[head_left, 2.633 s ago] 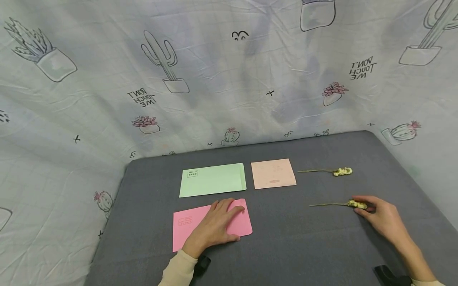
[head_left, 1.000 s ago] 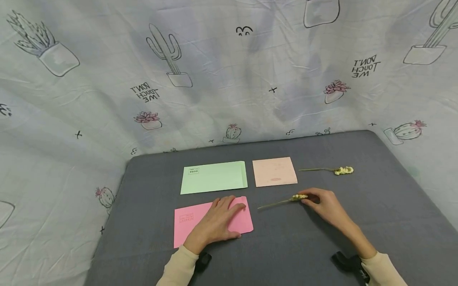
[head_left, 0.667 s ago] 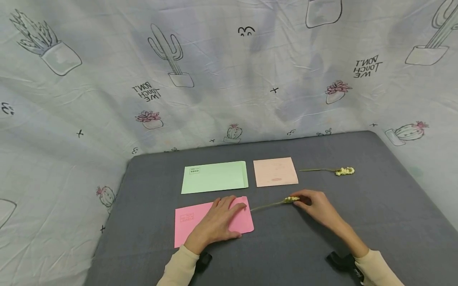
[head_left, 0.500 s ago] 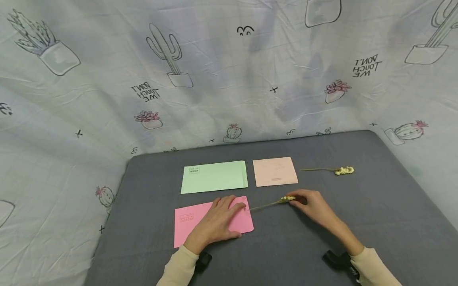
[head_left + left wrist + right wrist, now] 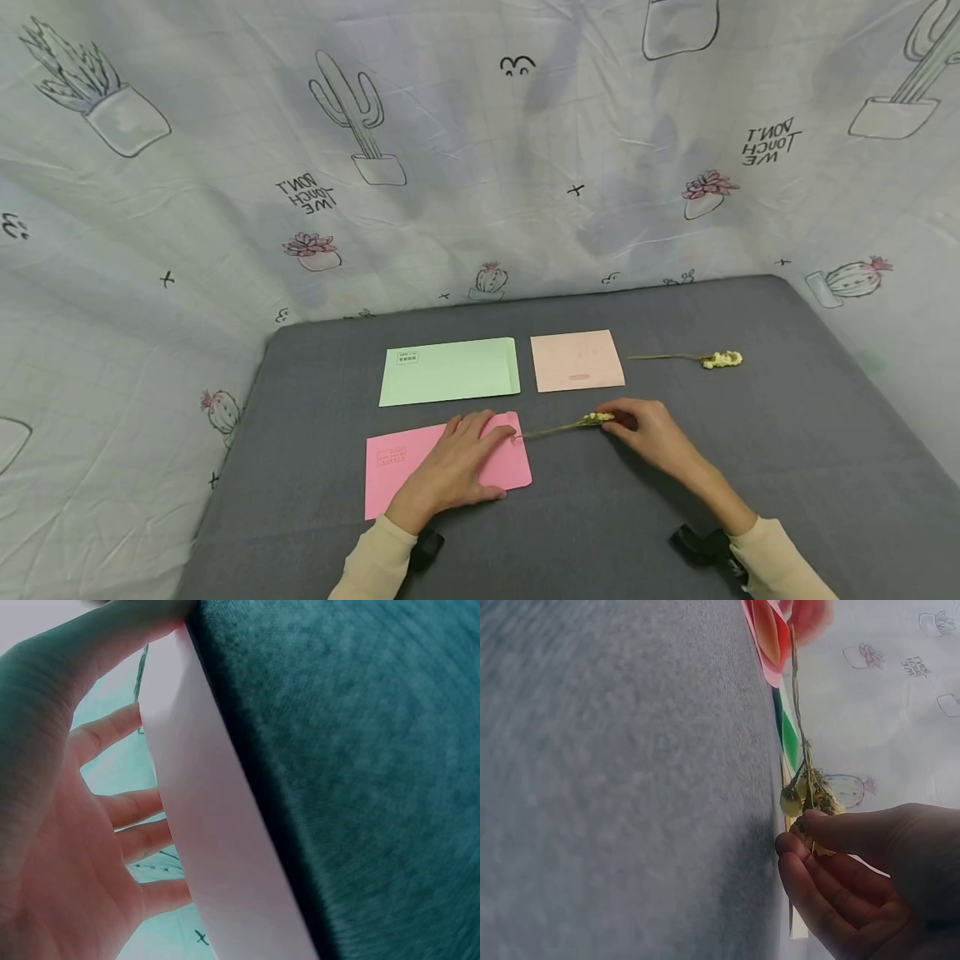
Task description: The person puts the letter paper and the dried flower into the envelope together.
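Note:
My left hand (image 5: 453, 471) spans the pink envelope (image 5: 386, 483), thumb at its near edge and fingertips toward the far edge. In the left wrist view that envelope (image 5: 214, 825) looks pale, and the fingers are spread behind it. The right wrist view shows its mouth gaping. Between thumb and fingers, my right hand (image 5: 648, 433) pinches a dried yellow flower (image 5: 596, 419) by its head. The flower's thin stem points left and reaches over the envelope's right end, close to the left index finger; whether the tip lies inside cannot be told.
Behind the pink envelope lie a green envelope (image 5: 450, 372) and a smaller peach envelope (image 5: 577, 361). A second yellow flower (image 5: 722, 359) rests on the grey tabletop (image 5: 600, 533) at the right. A patterned cloth (image 5: 450, 125) hangs behind.
The right hand has brought the flower leftward from the table's right side until its stem meets the pink envelope's right end; movement in the last half second is slight. The left hand stays put.

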A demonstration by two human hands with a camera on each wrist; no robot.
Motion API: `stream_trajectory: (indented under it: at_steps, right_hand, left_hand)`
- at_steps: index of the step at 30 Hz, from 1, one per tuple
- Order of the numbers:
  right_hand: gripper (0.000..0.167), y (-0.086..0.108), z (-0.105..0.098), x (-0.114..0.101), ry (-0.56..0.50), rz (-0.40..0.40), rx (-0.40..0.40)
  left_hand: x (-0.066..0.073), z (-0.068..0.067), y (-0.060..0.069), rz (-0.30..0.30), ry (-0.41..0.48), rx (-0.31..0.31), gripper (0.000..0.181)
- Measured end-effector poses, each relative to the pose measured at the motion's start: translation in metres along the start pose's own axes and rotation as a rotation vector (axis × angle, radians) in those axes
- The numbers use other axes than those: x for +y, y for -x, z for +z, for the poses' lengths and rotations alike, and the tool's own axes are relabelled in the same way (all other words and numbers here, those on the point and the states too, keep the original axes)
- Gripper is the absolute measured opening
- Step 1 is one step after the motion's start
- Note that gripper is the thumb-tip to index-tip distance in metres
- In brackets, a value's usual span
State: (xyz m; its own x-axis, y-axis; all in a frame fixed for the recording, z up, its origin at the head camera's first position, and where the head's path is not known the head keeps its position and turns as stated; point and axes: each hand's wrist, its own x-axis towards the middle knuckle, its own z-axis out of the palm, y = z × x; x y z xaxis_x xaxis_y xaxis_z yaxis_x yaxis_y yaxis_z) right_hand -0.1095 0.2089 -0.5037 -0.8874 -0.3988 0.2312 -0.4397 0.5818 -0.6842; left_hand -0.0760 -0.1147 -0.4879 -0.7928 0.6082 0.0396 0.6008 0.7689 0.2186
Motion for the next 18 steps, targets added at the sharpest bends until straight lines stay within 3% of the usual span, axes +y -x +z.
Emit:
stream_trajectory:
  at_steps: [18]
  right_hand:
    - [0.023,-0.0033,0.0007,-0.0028,0.027,-0.004,0.005]
  left_hand:
    - [0.0,-0.0005,-0.0009,0.01,0.0,0.004,0.079]
